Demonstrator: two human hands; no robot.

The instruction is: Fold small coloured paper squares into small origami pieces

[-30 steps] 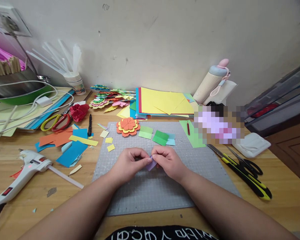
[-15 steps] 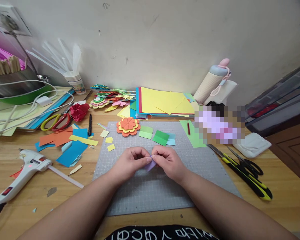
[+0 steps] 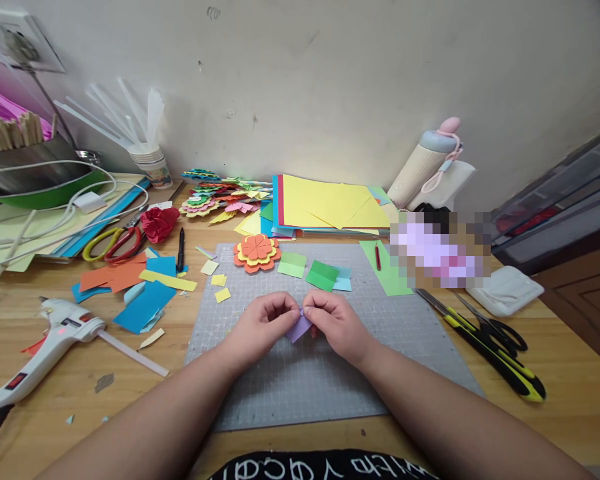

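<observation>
A small piece of purple paper (image 3: 298, 329) is pinched between both hands above the grey cutting mat (image 3: 310, 393). My left hand (image 3: 265, 325) grips its left upper edge with thumb and forefinger. On the other side, my right hand (image 3: 339, 327) pinches the same upper edge, the fingertips of both hands almost touching. Past my hands lie a creased light green paper (image 3: 292, 265), a dark green one (image 3: 322, 275) and a light blue one (image 3: 342, 279). A layered orange and yellow paper flower (image 3: 257, 252) rests at the mat's far left.
To the left are a glue gun (image 3: 55, 347), blue paper scraps (image 3: 143, 307), a black pen (image 3: 181, 249) and red-and-yellow-handled scissors (image 3: 123, 243). A utility knife (image 3: 500, 360) and black scissors (image 3: 500, 332) lie right. Behind are coloured sheets (image 3: 325, 203) and a bottle (image 3: 423, 163).
The purple paper has tilted and shows more of its face below my fingers. Both hands stay nearly in place, still pinching it.
</observation>
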